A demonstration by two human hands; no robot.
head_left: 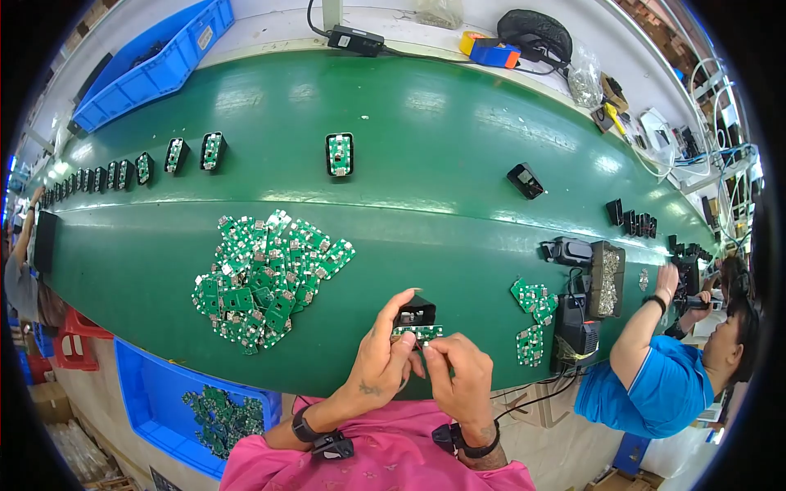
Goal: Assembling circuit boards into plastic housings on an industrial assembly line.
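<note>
My left hand [383, 356] is closed around a small black plastic case [417, 312], holding it just over the near edge of the green table. A green circuit board [429, 331] lies across the near end of the case, under my left thumb. With thumb and forefinger pinched together, my right hand [463, 378] meets the board's near edge; whatever sits between those fingertips is too small to name. To the left, a loose pile of green circuit boards [260, 282] covers part of the table.
Black cases with boards [340, 155] stand in a row toward the far left. An empty-looking black case [526, 181] lies at the right. Several boards [530, 345], a box of small metal parts [607, 278] and a co-worker in blue [655, 389] are rightward. A blue bin [135, 385] stands below left.
</note>
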